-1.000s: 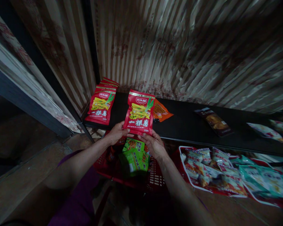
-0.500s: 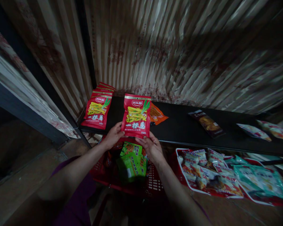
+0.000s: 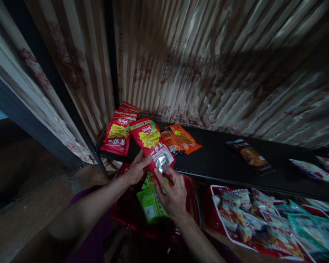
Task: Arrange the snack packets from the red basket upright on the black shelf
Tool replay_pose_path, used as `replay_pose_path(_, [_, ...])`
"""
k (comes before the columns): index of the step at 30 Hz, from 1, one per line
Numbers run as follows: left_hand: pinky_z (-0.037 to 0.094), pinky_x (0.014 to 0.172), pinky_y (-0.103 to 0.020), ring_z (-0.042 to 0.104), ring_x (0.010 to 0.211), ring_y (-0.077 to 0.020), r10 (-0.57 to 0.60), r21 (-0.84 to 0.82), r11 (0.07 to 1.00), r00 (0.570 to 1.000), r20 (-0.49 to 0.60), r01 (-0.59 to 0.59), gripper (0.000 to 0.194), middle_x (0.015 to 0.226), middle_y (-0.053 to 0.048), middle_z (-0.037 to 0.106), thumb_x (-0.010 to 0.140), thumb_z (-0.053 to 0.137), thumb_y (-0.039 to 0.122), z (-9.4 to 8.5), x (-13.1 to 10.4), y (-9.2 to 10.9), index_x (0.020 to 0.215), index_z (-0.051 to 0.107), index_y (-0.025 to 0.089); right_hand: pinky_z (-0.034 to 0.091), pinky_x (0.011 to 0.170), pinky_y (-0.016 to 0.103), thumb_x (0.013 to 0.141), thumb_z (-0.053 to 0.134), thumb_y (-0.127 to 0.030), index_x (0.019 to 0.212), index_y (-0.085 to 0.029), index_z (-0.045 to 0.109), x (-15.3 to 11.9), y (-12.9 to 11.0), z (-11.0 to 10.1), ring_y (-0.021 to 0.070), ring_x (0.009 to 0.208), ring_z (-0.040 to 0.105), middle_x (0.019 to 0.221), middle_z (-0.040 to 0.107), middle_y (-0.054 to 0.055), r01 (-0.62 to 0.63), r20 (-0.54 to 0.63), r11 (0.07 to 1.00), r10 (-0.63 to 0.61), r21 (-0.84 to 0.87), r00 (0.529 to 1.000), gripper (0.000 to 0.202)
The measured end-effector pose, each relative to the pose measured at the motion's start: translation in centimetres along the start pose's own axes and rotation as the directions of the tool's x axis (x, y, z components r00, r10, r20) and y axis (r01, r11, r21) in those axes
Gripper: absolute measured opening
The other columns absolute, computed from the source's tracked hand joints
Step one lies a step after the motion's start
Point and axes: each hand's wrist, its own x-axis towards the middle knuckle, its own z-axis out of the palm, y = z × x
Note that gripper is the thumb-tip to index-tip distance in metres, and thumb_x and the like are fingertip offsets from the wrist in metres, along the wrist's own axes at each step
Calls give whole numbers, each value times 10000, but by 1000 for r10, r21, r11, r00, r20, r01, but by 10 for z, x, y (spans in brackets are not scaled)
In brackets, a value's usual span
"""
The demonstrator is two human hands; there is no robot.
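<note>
A red snack bag (image 3: 147,140) with yellow sticks printed on it is held tilted above the front edge of the black shelf (image 3: 208,160). My left hand (image 3: 138,168) grips its lower left side. With thumb and fingers, my right hand (image 3: 172,191) holds the bottom right corner, where a silvery, shiny patch shows. Just left of it, a stack of like red bags (image 3: 116,135) leans at the shelf's left end. Orange snack bags (image 3: 182,138) lie on the shelf to the right. Below my hands, green packets (image 3: 151,205) rest in a red basket (image 3: 190,197).
Farther right on the shelf lie a dark brown packet (image 3: 249,156) and pale packets (image 3: 312,171). Red bins with white rims (image 3: 222,215) hold many snack bags beneath. A dark metal post (image 3: 82,124) stands at the left, and patterned curtain (image 3: 197,69) hangs behind.
The held bag has tilted, its top leaning left, and a silvery patch now shows at its bottom. My right hand has moved lower on it. The view has shifted, uncovering more of the orange bags.
</note>
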Motion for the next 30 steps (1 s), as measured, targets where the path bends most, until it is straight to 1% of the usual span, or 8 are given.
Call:
replay_pose_path(7, [486, 936, -450, 622, 1058, -295, -177, -149, 977, 967, -182, 150, 544, 1032, -102, 697, 750, 595, 598, -7, 9, 6, 1076, 602, 162, 479, 887, 416, 808, 613, -142, 1232, -332, 578, -12, -22, 12, 241, 1044, 568, 1128, 653, 54, 142, 89, 990, -140, -17, 986, 466])
replay_pose_path(11, [486, 942, -454, 641, 1023, -286, -199, -183, 969, 961, -191, 164, 515, 1009, -97, 708, 767, 597, 572, -17, 15, 15, 1071, 605, 158, 506, 747, 364, 814, 623, -315, 912, -258, 662, -19, -18, 15, 215, 820, 621, 854, 679, 40, -250, 144, 928, 217, 275, 965, 120])
replay_pose_path(13, [487, 945, -451, 652, 1003, -280, -224, -224, 958, 954, -199, 178, 472, 988, -94, 715, 779, 606, 534, -22, 17, 18, 1057, 612, 152, 507, 666, 331, 802, 624, -411, 788, -247, 632, -22, -11, 17, 190, 689, 615, 723, 654, 15, -558, 251, 702, 501, 442, 828, 165])
replay_pose_path(15, [480, 958, -443, 658, 994, -271, -241, -257, 948, 951, -193, 188, 433, 971, -92, 720, 790, 616, 485, -25, 16, 19, 1055, 616, 143, 519, 671, 318, 760, 661, -478, 797, -255, 630, -20, -4, 18, 179, 685, 628, 740, 676, 4, -728, 404, 340, 656, 596, 637, 228])
replay_pose_path(18, [462, 981, -448, 664, 990, -270, -314, -263, 926, 941, -131, 272, 402, 959, -104, 725, 812, 610, 436, -23, 13, 14, 1059, 623, 118, 527, 802, 343, 687, 735, -501, 922, -279, 658, -10, 4, 15, 196, 873, 662, 943, 727, 8, -663, 566, -148, 674, 733, 475, 332])
replay_pose_path(20, [448, 989, -465, 662, 996, -278, -371, -248, 906, 925, -78, 342, 407, 977, -122, 722, 833, 585, 432, -20, 10, 9, 1067, 626, 102, 520, 860, 364, 661, 769, -474, 965, -280, 671, -3, 8, 12, 209, 970, 654, 1031, 725, 8, -603, 644, -330, 634, 727, 429, 374])
replay_pose_path(25, [443, 995, -429, 643, 1038, -268, -243, -232, 949, 964, -107, 214, 450, 1060, -119, 706, 779, 649, 474, -18, 17, 8, 1057, 648, 120, 541, 875, 341, 651, 804, -380, 961, -278, 692, 0, 15, 7, 196, 1011, 660, 1019, 736, -18, -583, 752, -509, 584, 633, 306, 345])
replay_pose_path(30, [467, 929, -367, 667, 918, -224, 39, -79, 995, 951, -307, -67, 422, 901, -61, 733, 605, 807, 433, -33, 33, 23, 890, 686, 145, 530, 903, 387, 684, 781, -371, 1002, -256, 691, -8, 19, 8, 227, 1048, 651, 1095, 715, 25, -602, 773, -521, 564, 606, 291, 350])
